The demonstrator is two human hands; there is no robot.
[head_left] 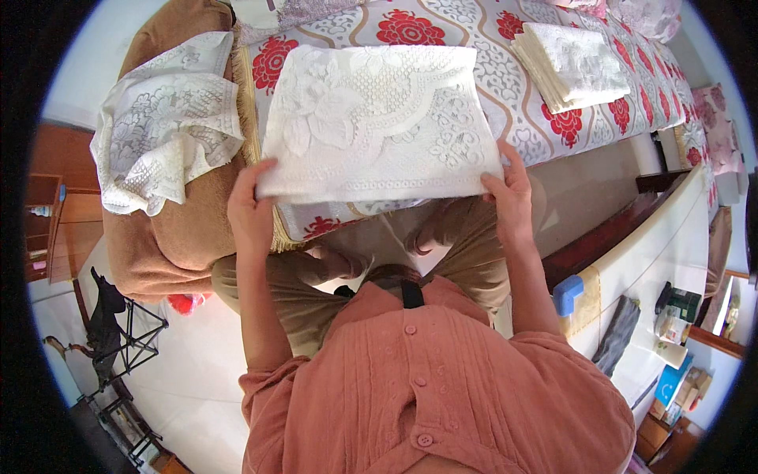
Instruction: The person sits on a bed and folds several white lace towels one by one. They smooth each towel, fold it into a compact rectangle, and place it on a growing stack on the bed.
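A white lace cloth [379, 118], laid out as a flat rectangle with a raised flower pattern, rests on the sofa seat in front of me. My left hand [251, 189] pinches its near left corner between thumb and fingers. At the near right corner, my right hand [509, 188] grips the edge the same way. The near edge between my hands looks slightly lifted and a little blurred. A second white lace cloth [170, 118] lies crumpled over the brown sofa arm on the left. To the far right sits a folded stack of white cloths [570, 65].
Beneath the cloths is a seat cover [545, 146] with red flowers and a fringed edge. A pale table [647, 245] on the right bears a blue object [567, 295], a dark jar [681, 303] and other items. A black folding frame [126, 340] stands on the left floor.
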